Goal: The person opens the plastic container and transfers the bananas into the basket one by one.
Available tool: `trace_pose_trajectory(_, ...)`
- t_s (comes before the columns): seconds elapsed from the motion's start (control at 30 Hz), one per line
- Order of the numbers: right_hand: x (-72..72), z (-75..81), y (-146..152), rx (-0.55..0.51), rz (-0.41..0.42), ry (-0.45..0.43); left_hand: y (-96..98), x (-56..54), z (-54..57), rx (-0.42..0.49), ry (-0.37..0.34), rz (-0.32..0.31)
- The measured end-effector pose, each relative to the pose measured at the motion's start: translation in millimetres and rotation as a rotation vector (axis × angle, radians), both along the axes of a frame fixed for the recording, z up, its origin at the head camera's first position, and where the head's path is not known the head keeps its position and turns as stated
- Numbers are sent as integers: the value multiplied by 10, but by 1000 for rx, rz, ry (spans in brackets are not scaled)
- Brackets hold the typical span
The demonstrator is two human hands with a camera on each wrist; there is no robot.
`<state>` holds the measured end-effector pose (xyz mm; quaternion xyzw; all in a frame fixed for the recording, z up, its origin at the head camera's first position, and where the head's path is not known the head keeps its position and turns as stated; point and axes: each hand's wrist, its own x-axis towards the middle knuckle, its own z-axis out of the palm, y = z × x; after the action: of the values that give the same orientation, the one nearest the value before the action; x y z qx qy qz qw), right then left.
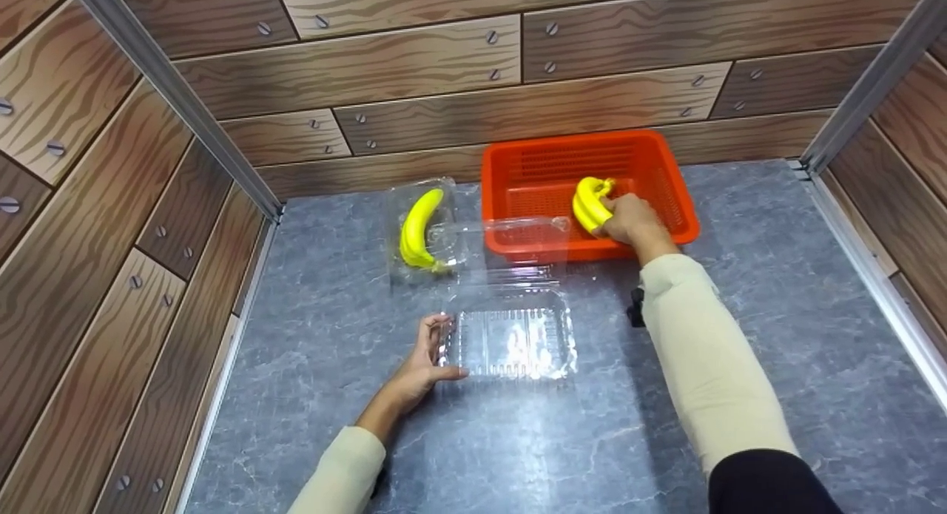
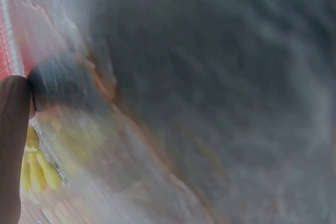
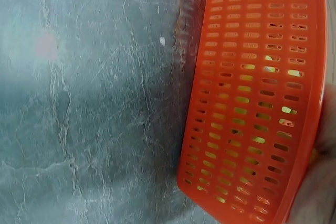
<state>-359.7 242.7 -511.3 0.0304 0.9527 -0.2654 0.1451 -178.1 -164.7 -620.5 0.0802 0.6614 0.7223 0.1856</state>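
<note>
A bunch of yellow bananas [image 1: 590,205] is gripped by my right hand [image 1: 638,220] inside the orange-red plastic basket [image 1: 681,203]. In the right wrist view, yellow shows through the slots of the basket's side [image 3: 231,98], and only part of the hand [image 3: 317,182] appears at the right edge. My left hand [image 1: 425,359] holds the left side of an open clear plastic clamshell box [image 1: 518,344], thumb at the front corner and fingers further back. The box's raised lid [image 1: 525,240] overlaps the basket's front. In the left wrist view, a finger [image 2: 13,129] lies against blurred clear plastic.
Left of the basket, another clear box [image 1: 396,277] has yellow bananas [image 1: 418,229] in it. Wood-patterned walls [image 1: 414,63] with metal corner strips enclose the grey marbled table [image 1: 318,336] at the back and sides.
</note>
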Motion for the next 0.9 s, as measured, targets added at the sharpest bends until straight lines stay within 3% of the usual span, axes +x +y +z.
trace_pose_trajectory(0.9, 18, -3, -37, 2, -40, -9, 2, 1, -4, 10, -8, 1)
